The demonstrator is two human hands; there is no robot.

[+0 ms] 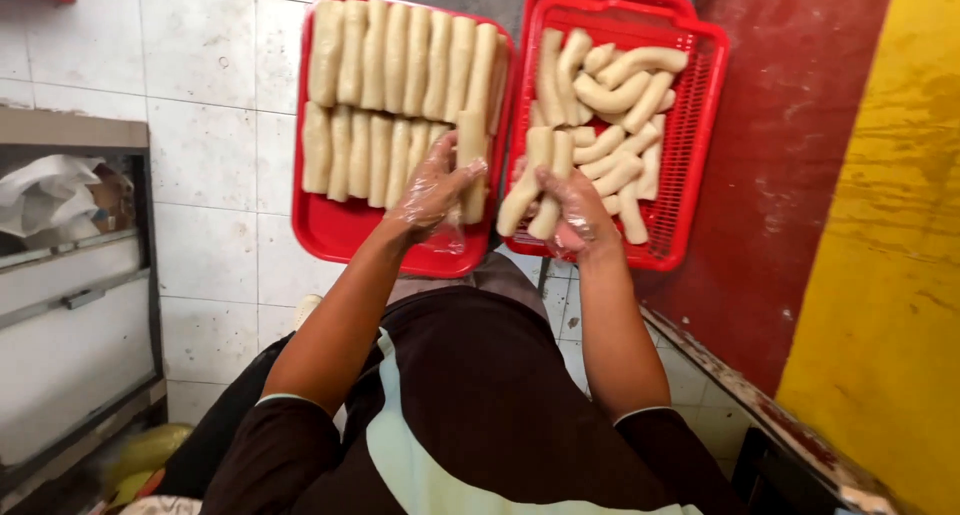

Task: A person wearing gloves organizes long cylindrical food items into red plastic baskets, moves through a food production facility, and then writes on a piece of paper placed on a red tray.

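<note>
My left hand, in a clear plastic glove, grips a pale dough roll and holds it over the red tray, where several rolls lie in two neat rows. My right hand, also gloved, holds two dough rolls upright at the near edge of the red perforated basket. That basket holds a loose heap of the same rolls.
Tray and basket rest side by side above my lap, over a white tiled floor. A red and yellow wall stands on the right. A grey cabinet with white bags is on the left.
</note>
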